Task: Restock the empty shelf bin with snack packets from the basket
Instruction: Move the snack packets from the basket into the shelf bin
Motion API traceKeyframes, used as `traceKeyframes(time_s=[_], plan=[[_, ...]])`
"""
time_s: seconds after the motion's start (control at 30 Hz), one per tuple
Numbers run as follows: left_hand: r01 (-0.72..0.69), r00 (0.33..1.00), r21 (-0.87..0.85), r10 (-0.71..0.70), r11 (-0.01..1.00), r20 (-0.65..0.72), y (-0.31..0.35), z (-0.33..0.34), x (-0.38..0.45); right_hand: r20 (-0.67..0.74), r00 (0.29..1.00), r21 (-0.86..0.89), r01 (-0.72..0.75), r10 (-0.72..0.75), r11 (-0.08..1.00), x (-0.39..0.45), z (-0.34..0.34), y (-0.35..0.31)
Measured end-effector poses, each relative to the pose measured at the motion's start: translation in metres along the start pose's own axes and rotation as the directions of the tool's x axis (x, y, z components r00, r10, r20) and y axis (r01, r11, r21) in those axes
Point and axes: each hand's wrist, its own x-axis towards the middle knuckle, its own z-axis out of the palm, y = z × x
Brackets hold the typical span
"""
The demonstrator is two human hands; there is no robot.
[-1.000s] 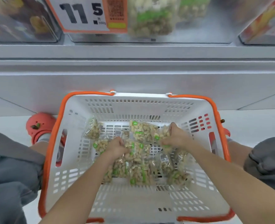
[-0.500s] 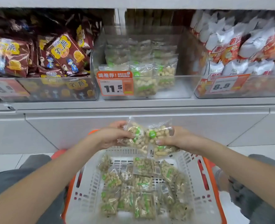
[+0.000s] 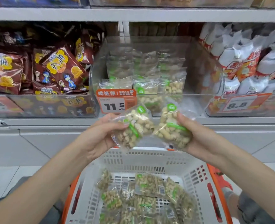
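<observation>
While both hands hold packets up in front of the shelf, the scene reads as follows, each place given against the clear bin:

Clear bin (image 3: 198, 65): a see-through shelf bin, partly stocked; rows of clear nut packets with green labels (image 3: 159, 84) fill its left and middle, and bare room shows along its right wall and front floor.
Price tag (image 3: 115, 101): orange, clipped to the bin's front left; it reads "RECOMMEND" beside Chinese characters, and "11.5" below.
Left hand (image 3: 99, 136): just below the bin's front edge; thumb and curled fingers pinch the left packet (image 3: 133, 126), a clear bag of pale nuts with a green label.
Right hand (image 3: 203, 136): below the bin's front, right of the left hand; thumb on top, fingers curled under the right packet (image 3: 170, 130). The two packets nearly touch.
Basket (image 3: 149, 159): white with orange rim, below the bin and under the hands; many more snack packets (image 3: 143, 194) lie loose inside.
Brown bags (image 3: 59, 68): left of the bin, with yellow Chinese lettering.
White bags (image 3: 246, 62): right of the bin, over a tag reading "8.8" (image 3: 237, 104).
</observation>
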Motion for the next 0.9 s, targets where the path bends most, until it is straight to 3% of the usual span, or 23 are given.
traceKeyframes(time_s=[0.1,0.2,0.27,0.33,0.43,0.47,0.5,0.57,0.6,0.67,0.8,0.9], plan=[[0.009,1.0,-0.049,-0.01,0.999,-0.022,-0.005,0.002,0.003,0.049,0.998,0.047,0.046,-0.048,0.998,-0.004,0.0,-0.008],[0.055,0.997,-0.2,-0.042,0.978,0.07,-0.017,0.012,0.0,0.096,0.992,-0.006,0.083,-0.082,0.997,-0.011,0.009,0.003],[0.051,0.992,-0.189,-0.028,0.981,0.125,-0.024,0.021,-0.002,0.158,0.983,-0.012,0.095,-0.092,0.995,-0.014,0.019,0.015],[0.034,0.981,-0.211,0.008,0.977,0.195,-0.025,0.031,-0.009,0.186,0.976,0.036,0.108,-0.113,0.993,-0.015,0.028,0.021],[0.059,0.967,-0.375,0.041,0.925,0.253,-0.019,0.042,-0.014,0.166,0.977,0.107,0.119,-0.135,0.987,-0.014,0.031,0.024],[0.033,0.972,-0.316,0.042,0.948,0.23,-0.018,0.047,-0.014,0.167,0.977,0.123,0.111,-0.131,0.986,-0.014,0.03,0.023],[-0.029,0.986,-0.105,0.046,0.994,0.158,-0.018,0.05,-0.013,0.165,0.978,0.14,0.104,-0.127,0.985,-0.013,0.029,0.023],[-0.156,0.986,0.381,0.166,0.911,0.006,-0.021,0.052,-0.012,0.147,0.979,0.155,0.116,-0.139,0.981,-0.012,0.025,0.024],[-0.183,0.982,0.48,0.179,0.858,0.055,-0.025,0.052,-0.015,0.129,0.981,0.159,0.124,-0.145,0.979,-0.012,0.024,0.025],[-0.185,0.98,0.494,0.122,0.85,0.158,-0.03,0.052,-0.027,0.098,0.984,0.154,0.13,-0.146,0.98,-0.014,0.024,0.028],[-0.223,0.972,0.407,0.171,0.886,0.159,-0.037,0.051,-0.028,0.05,0.989,0.127,0.133,-0.14,0.983,-0.013,0.023,0.037],[-0.256,0.965,0.371,0.215,0.892,0.149,-0.039,0.047,-0.025,0.118,0.98,0.067,0.151,-0.158,0.986,-0.013,0.022,0.034]])
